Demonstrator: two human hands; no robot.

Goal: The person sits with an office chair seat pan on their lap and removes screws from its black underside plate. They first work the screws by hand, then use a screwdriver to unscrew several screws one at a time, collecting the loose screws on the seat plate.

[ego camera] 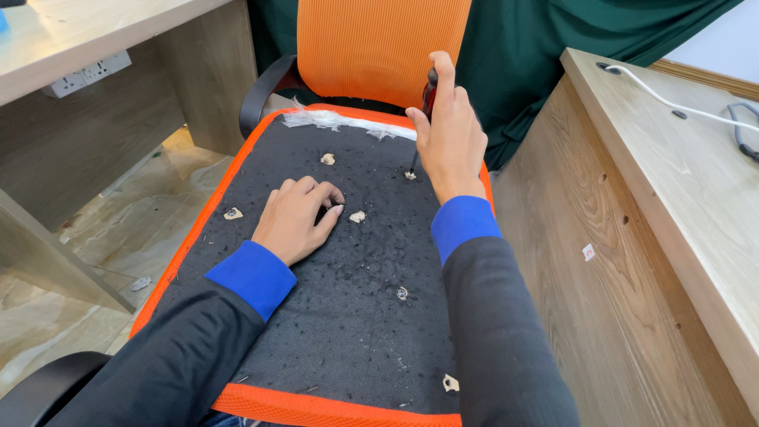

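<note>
An office chair seat lies upside down before me, its black fabric underside [348, 316] edged in orange. My right hand [449, 134] grips a screwdriver [428, 96] with a dark red handle, held upright, its tip on a screw hole [410, 175] near the seat's far right. My left hand [296, 215] rests flat on the fabric, fingers curled, holding nothing I can see. Several torn holes with pale patches dot the fabric, one [357, 216] just right of my left fingers. A small metal screw [402, 293] lies on the seat between my forearms.
The orange mesh chair back [379, 47] stands beyond the seat, with a black armrest [265, 91] at its left. Wooden desks flank the chair: one at left with a wall socket [88, 73], one at right [672, 182] carrying a white cable. Green cloth hangs behind.
</note>
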